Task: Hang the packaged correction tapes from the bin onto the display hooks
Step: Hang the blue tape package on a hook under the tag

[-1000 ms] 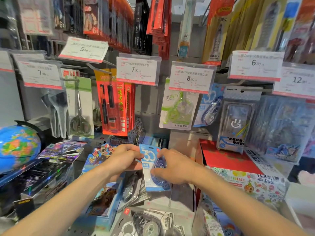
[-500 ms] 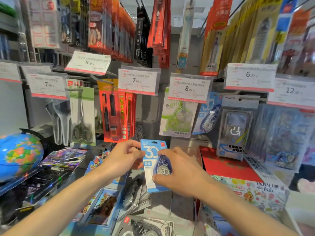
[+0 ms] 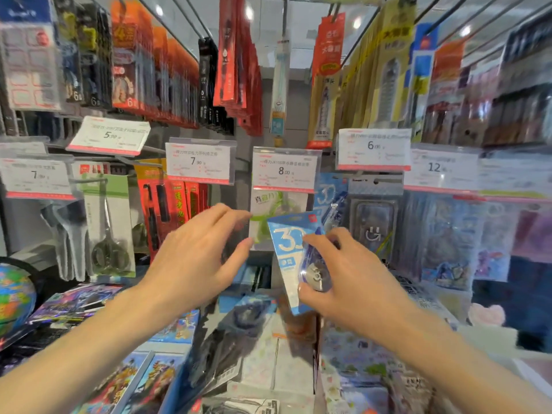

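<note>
Before the hooks, right hand (image 3: pixel 343 276) grips blue correction tape pack (image 3: pixel 291 243), tilted.

A single head-worn wide-angle view looks forward, close to a hook wall (image 3: pixel 268 94) filling the upper frame; both forearms enter from the bottom corners toward frame centre.

Your left hand (image 3: pixel 197 252) reaches at frame centre, fingers spread and loose; your right hand (image 3: pixel 343 282) beside it pinches with curled fingers.
</note>
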### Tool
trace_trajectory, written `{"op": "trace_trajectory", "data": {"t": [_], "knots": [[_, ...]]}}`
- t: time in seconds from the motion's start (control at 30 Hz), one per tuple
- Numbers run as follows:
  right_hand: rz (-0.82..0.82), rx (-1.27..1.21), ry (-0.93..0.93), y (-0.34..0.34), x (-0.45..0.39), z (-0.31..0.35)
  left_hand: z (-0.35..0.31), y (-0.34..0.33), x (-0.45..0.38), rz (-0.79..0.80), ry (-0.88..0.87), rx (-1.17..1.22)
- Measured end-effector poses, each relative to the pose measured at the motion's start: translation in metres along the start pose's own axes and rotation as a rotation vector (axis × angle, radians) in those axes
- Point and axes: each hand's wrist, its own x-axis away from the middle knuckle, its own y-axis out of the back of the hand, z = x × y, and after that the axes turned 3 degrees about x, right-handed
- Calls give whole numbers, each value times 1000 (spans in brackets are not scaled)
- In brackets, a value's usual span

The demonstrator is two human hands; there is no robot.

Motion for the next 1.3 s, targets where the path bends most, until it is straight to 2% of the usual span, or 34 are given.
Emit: {"op": "trace_trajectory", "data": {"t": [0.2,0.4,0.6,0.83,0.97,1.3], "knots": [[-71,86,-75,10,15,-24,-31,11,-39,-177,-251,-131],[-127,92,-113,20,22,-30,-51,7,-85,-248,-358,-135],[-170,114,-134,23,23,-31,-54,1,-112,-247,-415,-194],[-228,128,-126,26,24,-38,-50,2,-123,-318,-508,-145],[-253,114,-116,30,26,-37,-55,6,-127,-357,-518,-97],[-326,65,-100,33,29,-32,-55,8,-133,-332,-493,-58]]}}
